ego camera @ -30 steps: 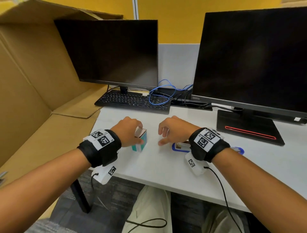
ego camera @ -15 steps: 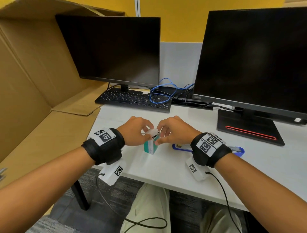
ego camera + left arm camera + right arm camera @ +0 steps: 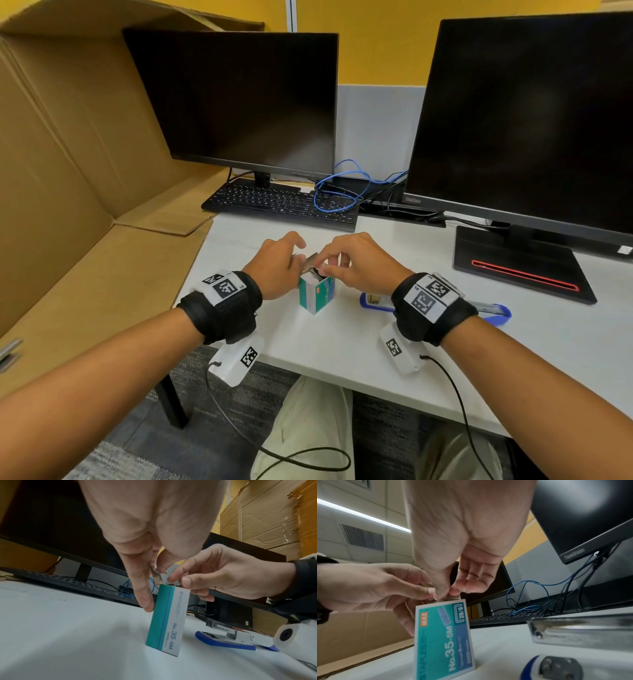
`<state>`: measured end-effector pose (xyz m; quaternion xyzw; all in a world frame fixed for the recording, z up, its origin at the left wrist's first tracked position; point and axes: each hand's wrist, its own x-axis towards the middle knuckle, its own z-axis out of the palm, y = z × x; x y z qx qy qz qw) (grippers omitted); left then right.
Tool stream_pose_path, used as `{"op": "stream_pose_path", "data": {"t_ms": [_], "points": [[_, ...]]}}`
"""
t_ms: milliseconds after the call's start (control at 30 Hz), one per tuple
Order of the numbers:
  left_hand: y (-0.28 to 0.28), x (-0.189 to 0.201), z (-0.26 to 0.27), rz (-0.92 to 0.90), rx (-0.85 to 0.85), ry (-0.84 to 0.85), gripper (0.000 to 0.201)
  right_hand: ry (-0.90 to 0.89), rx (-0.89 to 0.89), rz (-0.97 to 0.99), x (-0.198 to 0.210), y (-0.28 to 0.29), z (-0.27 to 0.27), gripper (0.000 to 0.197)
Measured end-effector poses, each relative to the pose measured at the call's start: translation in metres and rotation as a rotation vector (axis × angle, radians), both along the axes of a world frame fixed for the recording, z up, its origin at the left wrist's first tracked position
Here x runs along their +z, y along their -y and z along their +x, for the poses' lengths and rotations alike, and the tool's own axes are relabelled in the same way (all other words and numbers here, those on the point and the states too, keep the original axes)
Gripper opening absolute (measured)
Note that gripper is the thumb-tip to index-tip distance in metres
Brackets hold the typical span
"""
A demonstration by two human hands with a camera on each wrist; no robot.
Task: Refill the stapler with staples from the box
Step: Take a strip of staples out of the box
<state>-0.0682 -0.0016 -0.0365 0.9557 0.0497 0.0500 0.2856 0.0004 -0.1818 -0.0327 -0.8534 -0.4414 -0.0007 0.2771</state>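
A teal and white staple box [image 3: 315, 295] stands upright on the white desk [image 3: 342, 342], its top flap [image 3: 311, 261] lifted. My left hand [image 3: 297, 261] steadies it from the left: one finger [image 3: 144, 596] runs down its side and the others pinch the flap. My right hand [image 3: 322, 270] pinches at the open top with thumb and forefinger [image 3: 444, 595]; whether they grip a flap or staples is hidden. The blue stapler [image 3: 373, 301] lies open to the right, partly behind my right wrist, its metal magazine [image 3: 582, 631] bare.
A black keyboard [image 3: 281, 204] and tangled blue cables [image 3: 342, 192] lie behind the box, under two dark monitors [image 3: 239, 102]. The right monitor's black base [image 3: 520, 270] sits at the right. Flattened cardboard [image 3: 85, 205] borders the desk's left edge.
The box was shifted right and stood between my hands. My right hand came over from the stapler to its top, and the flap has been lifted.
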Motion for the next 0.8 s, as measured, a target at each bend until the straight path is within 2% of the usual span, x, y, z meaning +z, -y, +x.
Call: {"op": "stream_pose_path", "data": {"t_ms": [167,367,433,633,800], "points": [[0.0,-0.002,-0.002,0.006,-0.016,-0.01,0.023,0.146,0.02,-0.129,0.0,-0.014,-0.002,0.023],[-0.002,-0.002,-0.001,0.015,-0.008,-0.009,0.019,0.182,0.014,-0.205,0.004,-0.018,-0.003,0.017],[-0.001,-0.002,-0.002,0.032,-0.006,-0.003,0.02,0.157,0.008,-0.16,0.004,-0.016,-0.002,0.014],[0.007,0.001,-0.003,0.111,0.046,0.053,0.023,0.03,-0.03,0.157,0.016,0.002,0.003,0.01],[0.018,0.002,-0.004,0.112,0.029,0.119,0.014,0.017,-0.082,0.253,0.018,0.019,0.008,0.007]]}}
